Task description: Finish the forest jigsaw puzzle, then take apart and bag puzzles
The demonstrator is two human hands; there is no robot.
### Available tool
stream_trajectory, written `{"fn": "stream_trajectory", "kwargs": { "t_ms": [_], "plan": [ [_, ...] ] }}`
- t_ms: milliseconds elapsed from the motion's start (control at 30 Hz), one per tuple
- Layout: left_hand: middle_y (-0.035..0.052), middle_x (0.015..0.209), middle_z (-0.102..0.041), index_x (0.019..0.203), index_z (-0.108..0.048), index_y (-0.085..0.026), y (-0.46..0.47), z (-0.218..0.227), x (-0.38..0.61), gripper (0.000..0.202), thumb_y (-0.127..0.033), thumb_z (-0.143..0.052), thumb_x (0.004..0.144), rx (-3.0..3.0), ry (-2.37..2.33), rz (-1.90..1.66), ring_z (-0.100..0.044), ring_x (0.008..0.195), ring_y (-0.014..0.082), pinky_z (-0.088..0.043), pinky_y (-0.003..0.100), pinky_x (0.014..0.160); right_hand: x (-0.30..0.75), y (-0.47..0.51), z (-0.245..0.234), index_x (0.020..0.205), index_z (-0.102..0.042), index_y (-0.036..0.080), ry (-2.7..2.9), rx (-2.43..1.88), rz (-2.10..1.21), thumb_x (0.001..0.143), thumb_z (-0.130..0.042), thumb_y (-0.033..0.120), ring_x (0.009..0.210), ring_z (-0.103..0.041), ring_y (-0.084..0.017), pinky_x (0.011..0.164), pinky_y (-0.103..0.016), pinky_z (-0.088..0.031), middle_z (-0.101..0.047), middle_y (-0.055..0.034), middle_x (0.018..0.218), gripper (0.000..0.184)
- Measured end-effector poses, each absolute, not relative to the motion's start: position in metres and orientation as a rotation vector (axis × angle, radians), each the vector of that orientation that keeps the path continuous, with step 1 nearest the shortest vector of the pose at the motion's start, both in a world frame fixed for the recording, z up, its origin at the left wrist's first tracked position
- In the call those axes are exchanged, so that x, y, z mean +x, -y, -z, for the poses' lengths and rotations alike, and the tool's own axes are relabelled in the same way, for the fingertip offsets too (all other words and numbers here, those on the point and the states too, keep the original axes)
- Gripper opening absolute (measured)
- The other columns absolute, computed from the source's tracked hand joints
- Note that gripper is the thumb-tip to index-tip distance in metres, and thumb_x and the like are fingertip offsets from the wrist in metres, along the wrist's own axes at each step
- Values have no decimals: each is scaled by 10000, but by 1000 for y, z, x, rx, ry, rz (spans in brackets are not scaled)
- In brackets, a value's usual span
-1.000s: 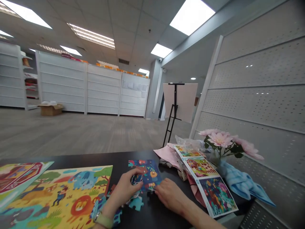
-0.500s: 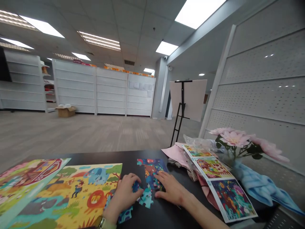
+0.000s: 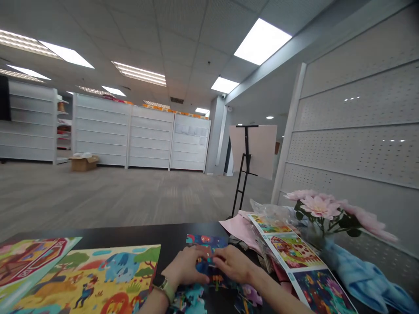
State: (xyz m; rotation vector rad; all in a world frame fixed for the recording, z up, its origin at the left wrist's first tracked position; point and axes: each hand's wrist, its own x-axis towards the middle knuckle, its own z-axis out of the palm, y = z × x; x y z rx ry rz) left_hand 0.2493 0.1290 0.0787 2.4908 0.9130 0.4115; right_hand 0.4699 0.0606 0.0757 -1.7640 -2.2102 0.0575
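Both hands meet over a dark blue, partly joined jigsaw puzzle (image 3: 209,239) on the black table. My left hand (image 3: 187,264), with a watch at the wrist, is closed with thumb and fingers around a jigsaw piece (image 3: 202,267) at the puzzle's near left part. From the right, my right hand (image 3: 236,263) has its fingers curled on the puzzle's right part, close to the left fingertips. What they grip is mostly hidden. Loose teal pieces (image 3: 190,301) lie below my left hand, and purple and dark pieces (image 3: 250,295) below my right wrist.
To the left lie a finished yellow animal puzzle (image 3: 108,279) and a farm puzzle (image 3: 29,266). Picture sheets (image 3: 294,253) rest on pink cloth (image 3: 240,226) at right, beside pink flowers (image 3: 321,205) and a blue cloth (image 3: 363,270). An easel (image 3: 247,152) stands beyond the table.
My left hand has moved up and right onto the puzzle. My right hand has drawn in, fingers curling, so the hands are closer together. The view has tilted up.
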Motion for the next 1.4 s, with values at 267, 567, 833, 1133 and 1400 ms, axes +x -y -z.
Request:
{"fn": "stream_trajectory", "kwargs": {
  "t_ms": [267,567,833,1133,1400],
  "plan": [
    [75,1156,-705,1012,-713,-271,-142,-59,247,421,-407,-807,625,2419,-1200,-417,-594,1134,368,-458,498,935,489,-138,-58,1067,-679,140,1899,-2068,53,943,-433,181,990,-683,-266,841,-346,-481,-744,-139,1015,279],
    [171,1622,-318,1512,-412,-237,-161,-53,250,1089,-369,-841,520,2366,-1295,-289,-319,1448,423,-354,599,1080,488,-149,-30,908,-696,163,1697,-2076,-29,874,-576,287,1024,-608,-296,919,-406,-429,-688,-140,1006,176],
    [176,1635,-290,1603,-193,-233,-157,-57,244,1276,-375,-836,510,2308,-1295,-252,-265,1490,397,-283,598,1133,493,-141,-56,759,-589,212,1644,-1642,-247,847,-554,304,751,-595,-174,697,-266,-435,-647,13,756,132],
    [99,1553,-458,1515,-423,-258,-156,-58,241,998,-348,-782,588,2310,-1215,-247,-343,1458,345,-271,499,1168,488,-141,-56,859,-603,197,1608,-1529,-374,960,-375,467,564,-552,-160,548,-267,-446,-590,13,621,367],
    [67,1436,-556,1475,-466,-284,-157,-57,240,905,-233,-725,610,2315,-1117,-275,-451,1359,319,-334,439,1138,480,-123,-56,979,-759,200,1862,-1596,-261,925,-560,397,1058,-614,-263,985,-380,-435,-709,-92,1060,286]
  ]
}}
